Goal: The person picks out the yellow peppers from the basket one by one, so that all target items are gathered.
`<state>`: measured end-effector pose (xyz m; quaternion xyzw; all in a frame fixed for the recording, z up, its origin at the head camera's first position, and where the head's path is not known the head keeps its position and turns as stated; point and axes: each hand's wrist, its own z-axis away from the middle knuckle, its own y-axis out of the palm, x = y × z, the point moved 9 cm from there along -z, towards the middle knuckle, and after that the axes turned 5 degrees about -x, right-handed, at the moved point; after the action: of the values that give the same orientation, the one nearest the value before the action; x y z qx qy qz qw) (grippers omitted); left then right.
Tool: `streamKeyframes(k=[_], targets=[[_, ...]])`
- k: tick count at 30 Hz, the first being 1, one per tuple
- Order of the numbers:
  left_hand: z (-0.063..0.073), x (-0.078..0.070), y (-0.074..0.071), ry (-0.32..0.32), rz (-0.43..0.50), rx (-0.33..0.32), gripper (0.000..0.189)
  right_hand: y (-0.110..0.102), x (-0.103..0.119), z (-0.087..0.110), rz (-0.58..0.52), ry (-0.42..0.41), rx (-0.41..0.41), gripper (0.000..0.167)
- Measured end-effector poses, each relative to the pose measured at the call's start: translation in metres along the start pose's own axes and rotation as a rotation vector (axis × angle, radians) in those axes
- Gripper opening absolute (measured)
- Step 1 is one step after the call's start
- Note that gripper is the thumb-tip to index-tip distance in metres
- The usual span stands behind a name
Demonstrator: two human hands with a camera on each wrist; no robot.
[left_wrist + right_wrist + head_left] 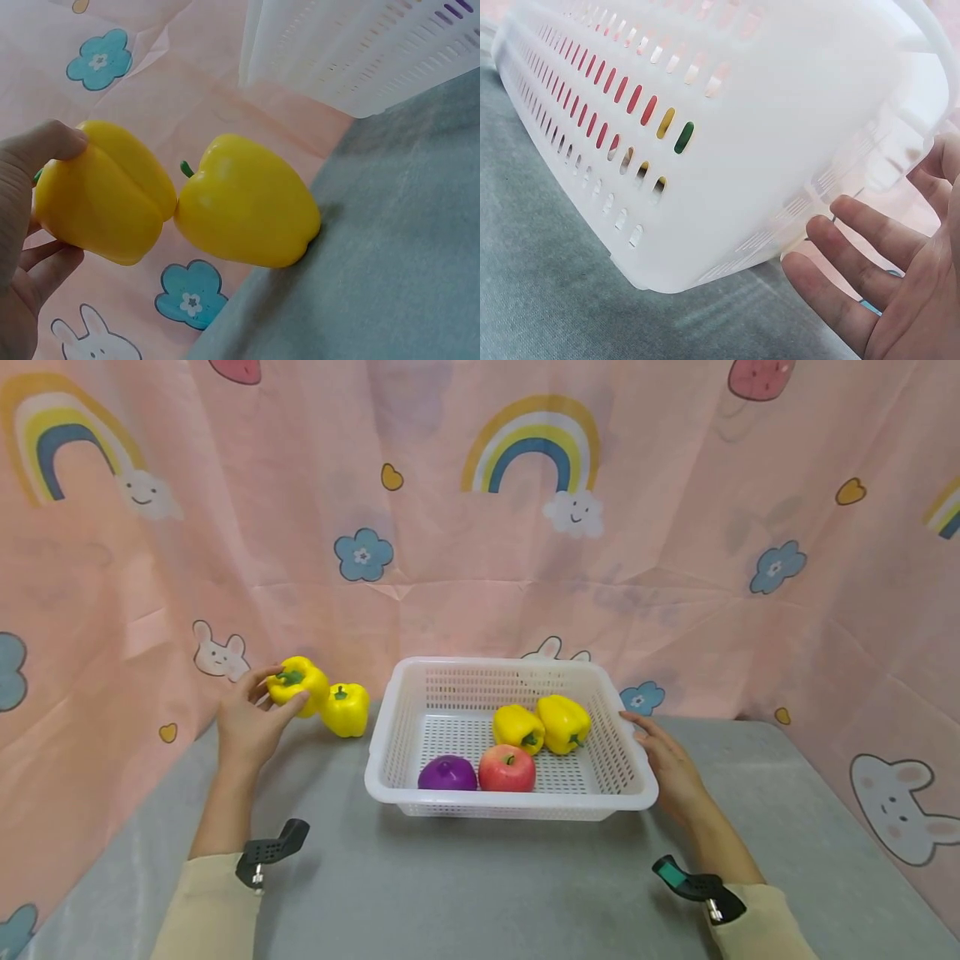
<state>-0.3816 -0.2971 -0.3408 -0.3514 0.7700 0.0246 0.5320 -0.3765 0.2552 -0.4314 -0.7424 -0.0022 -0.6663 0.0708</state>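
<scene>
My left hand (249, 727) grips a yellow bell pepper (306, 692), thumb on one side and fingers on the other. In the left wrist view the held pepper (105, 196) touches a second yellow bell pepper (247, 202), which lies beside it on the table. At the right end of a white plastic basket (517, 804), my right hand (675, 774) rests against the rim. Its fingers (855, 259) look fairly straight in the right wrist view. Inside the basket lie two yellow bell peppers (562, 724), a red apple (507, 768) and a round purple vegetable (447, 773).
A grey cloth covers the table (480, 885). Behind it and along the sides hangs a pink curtain (480, 610) with printed rainbows, flowers and rabbits. Black wrist mounts (272, 852) sit on both forearms.
</scene>
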Motion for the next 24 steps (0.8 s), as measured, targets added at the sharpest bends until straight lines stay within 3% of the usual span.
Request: streamKeyframes(k=[24], targets=[[-0.003,0.018,-0.011,-0.065,0.013,-0.053,0.057,-0.002,-0.004,-0.001,0.035,0.013,-0.028,0.051]])
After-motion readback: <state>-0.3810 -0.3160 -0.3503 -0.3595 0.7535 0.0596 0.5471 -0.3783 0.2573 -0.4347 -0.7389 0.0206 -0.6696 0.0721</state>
